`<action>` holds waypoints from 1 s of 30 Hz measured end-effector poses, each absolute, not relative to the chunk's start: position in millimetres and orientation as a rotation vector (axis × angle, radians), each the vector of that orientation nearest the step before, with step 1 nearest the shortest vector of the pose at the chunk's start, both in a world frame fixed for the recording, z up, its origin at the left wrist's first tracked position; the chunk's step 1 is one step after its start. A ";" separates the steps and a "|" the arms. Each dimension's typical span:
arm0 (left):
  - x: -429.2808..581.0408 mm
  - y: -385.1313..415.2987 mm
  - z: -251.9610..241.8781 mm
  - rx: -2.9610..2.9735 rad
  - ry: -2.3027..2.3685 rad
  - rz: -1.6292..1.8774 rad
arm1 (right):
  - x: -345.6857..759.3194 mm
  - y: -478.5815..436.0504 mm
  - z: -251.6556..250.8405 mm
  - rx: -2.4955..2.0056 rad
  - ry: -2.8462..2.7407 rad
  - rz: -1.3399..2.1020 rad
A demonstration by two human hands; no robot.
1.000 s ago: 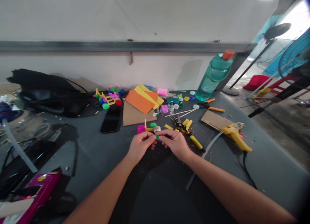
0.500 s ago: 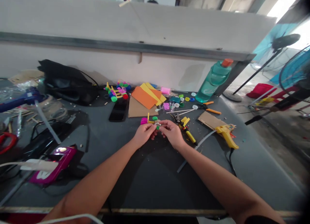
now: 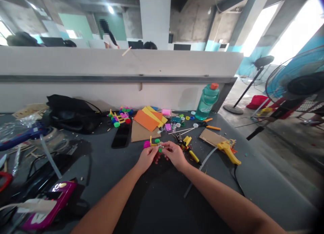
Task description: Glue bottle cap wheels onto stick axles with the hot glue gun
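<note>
Near the table's middle, my left hand [image 3: 146, 159] and my right hand [image 3: 175, 155] meet fingertip to fingertip, both closed in a pinch. Between them is a small craft model with green bottle caps [image 3: 157, 140], an upright yellow piece [image 3: 151, 140] and a magenta block [image 3: 146, 144] at its left end. A tiny whitish part shows at the fingertips; its kind is too small to make out. Just right of my right hand lie pliers [image 3: 180, 138] and a yellow-and-black tool [image 3: 193, 156]. Behind the model sits a cardboard sheet [image 3: 141, 134] under orange paper [image 3: 148, 120].
A yellow glue gun [image 3: 229, 151] with its cord lies right, a clear glue stick [image 3: 187, 190] below my right forearm. Around stand a green bottle [image 3: 207, 102], a phone [image 3: 121, 135], colourful models [image 3: 120, 117], a black bag [image 3: 72, 114], a blue glue gun [image 3: 22, 136] and a magenta device [image 3: 52, 207].
The view has tilted up, so the table sits lower and more of the room behind the partition shows. My hands keep the same pinch on the model.
</note>
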State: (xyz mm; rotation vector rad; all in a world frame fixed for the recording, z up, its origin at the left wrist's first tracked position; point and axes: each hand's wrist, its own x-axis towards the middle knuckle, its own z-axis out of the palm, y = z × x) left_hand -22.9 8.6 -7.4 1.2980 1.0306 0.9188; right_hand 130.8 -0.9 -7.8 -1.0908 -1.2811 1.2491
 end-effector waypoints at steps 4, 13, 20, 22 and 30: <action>-22.4 8.4 -7.1 1.314 1.049 0.905 | 130.7 -1.2 -8.3 -1.085 -1.284 1.248; -20.7 10.7 -8.3 1.287 1.026 0.947 | 129.1 -0.6 -7.3 -1.122 -1.238 1.230; -19.9 7.9 -5.9 1.332 0.997 0.966 | 129.5 -3.1 -5.2 -1.188 -1.269 1.194; -19.4 7.4 -3.7 1.330 0.983 0.962 | 129.6 -3.5 -4.3 -1.197 -1.276 1.193; -19.1 9.6 -11.6 1.331 1.003 0.969 | 130.6 -4.5 -4.7 -1.200 -1.306 1.166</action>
